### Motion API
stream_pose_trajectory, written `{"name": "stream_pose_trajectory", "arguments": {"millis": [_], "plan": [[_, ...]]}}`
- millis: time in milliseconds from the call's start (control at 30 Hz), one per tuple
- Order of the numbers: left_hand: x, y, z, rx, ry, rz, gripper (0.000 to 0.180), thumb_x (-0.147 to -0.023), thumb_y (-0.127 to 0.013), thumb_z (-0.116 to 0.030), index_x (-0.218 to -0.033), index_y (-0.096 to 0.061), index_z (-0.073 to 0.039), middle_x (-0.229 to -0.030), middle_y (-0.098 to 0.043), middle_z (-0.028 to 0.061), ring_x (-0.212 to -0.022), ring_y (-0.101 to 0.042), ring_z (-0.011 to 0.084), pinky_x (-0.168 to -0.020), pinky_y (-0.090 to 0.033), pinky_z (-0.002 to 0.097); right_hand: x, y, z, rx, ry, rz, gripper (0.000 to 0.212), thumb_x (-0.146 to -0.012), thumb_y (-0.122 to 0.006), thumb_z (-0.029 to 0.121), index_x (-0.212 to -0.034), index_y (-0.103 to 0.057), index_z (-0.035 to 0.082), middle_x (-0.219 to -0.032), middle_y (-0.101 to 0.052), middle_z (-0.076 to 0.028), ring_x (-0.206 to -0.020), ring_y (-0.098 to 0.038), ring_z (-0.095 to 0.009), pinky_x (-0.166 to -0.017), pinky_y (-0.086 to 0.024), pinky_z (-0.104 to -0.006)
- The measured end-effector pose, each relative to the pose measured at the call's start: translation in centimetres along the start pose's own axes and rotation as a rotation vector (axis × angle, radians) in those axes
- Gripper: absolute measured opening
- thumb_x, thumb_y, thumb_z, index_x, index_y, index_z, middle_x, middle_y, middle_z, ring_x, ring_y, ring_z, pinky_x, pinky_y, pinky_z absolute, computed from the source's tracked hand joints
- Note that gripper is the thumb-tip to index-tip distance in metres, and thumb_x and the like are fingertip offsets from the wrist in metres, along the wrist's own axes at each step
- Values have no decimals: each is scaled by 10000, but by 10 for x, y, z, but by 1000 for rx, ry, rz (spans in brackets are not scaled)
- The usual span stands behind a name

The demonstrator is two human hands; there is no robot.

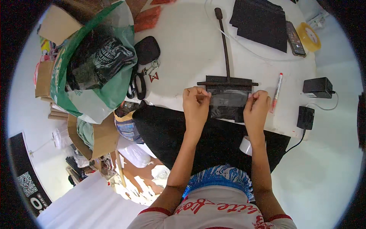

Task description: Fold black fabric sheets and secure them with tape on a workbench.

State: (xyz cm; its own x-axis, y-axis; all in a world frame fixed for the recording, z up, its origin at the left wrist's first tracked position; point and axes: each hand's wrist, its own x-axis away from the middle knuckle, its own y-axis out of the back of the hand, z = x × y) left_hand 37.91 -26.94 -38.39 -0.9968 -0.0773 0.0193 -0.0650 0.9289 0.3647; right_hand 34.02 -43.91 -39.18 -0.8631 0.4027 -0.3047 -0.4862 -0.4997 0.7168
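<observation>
My left hand [196, 104] and my right hand [257, 110] pinch the two sides of a piece of clear plastic film [228, 101] between thumb and fingers. The film lies over a black flat piece [239, 79] at the table's near edge, and light glints off it. Across the far part of the black piece rests the crossbar of a dark T-shaped metal tool [225, 44], its long shaft pointing away from me. Whether the film sticks to the black piece, I cannot tell.
Black sheets [259, 23], a phone [296, 38] and a yellowish tape roll [309, 36] lie far right. Nearer are a red-and-white marker [277, 91] and black adapters [318, 87]. A white roll [246, 145] sits on black cloth [164, 129]. Left stands a green-white bag [95, 103].
</observation>
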Motion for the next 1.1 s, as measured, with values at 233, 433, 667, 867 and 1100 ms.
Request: {"name": "stream_pose_trajectory", "arguments": {"millis": [233, 433, 667, 867, 1100], "plan": [[1, 0, 4, -67, -87, 56, 78, -793, -610, 40, -834, -582, -20, -888, -492, 84, -718, -535, 165, -647, -451, 272, 5, -5, -5, 85, 35, 67, 141, -800, -539, -48, -909, -461, -3, -855, -503, -146, -870, -447, -321, -791, -372, -399], [14, 8, -5, -636, -292, -153, 218, -792, -557, 31, -1000, -591, -24, -937, -536, 156, -889, -524, 333, -852, -419, 425, 6, 23, 10, 279, 60, -76, 292, -833, -511, -5, -1124, -514, 11, -1095, -530, -161, -1064, -467, -348, -962, -346, -388], [34, -30, 2, -491, -512, 212, 397, -900, -477, -140, -1277, -481, -15, -1312, -487, 153, -1258, -425, 297, -1040, -318, 423, 30, -6, 11, 150, 305, 276, 458, -870, -479, 127, -1314, -434, 23, -1375, -413, -158, -1286, -378, -296, -1073, -247, -459], [43, -32, 14, -619, -455, 86, 478, -915, -477, -238, -1340, -422, -26, -1388, -411, 169, -1278, -398, 311, -1056, -269, 477, 38, 0, 16, 340, 196, 264, 523, -919, -466, 209, -1380, -340, -3, -1427, -346, -179, -1326, -331, -300, -1105, -152, -507], [49, -22, 1, -84, -152, -19, 542, -800, -655, -141, -1277, -456, 22, -1244, -530, 181, -1162, -474, 345, -988, -335, 457, 48, 5, 4, 117, 109, 160, 640, -892, -549, 268, -1396, -280, -22, -1395, -377, -203, -1324, -319, -324, -1087, -122, -567]]}}
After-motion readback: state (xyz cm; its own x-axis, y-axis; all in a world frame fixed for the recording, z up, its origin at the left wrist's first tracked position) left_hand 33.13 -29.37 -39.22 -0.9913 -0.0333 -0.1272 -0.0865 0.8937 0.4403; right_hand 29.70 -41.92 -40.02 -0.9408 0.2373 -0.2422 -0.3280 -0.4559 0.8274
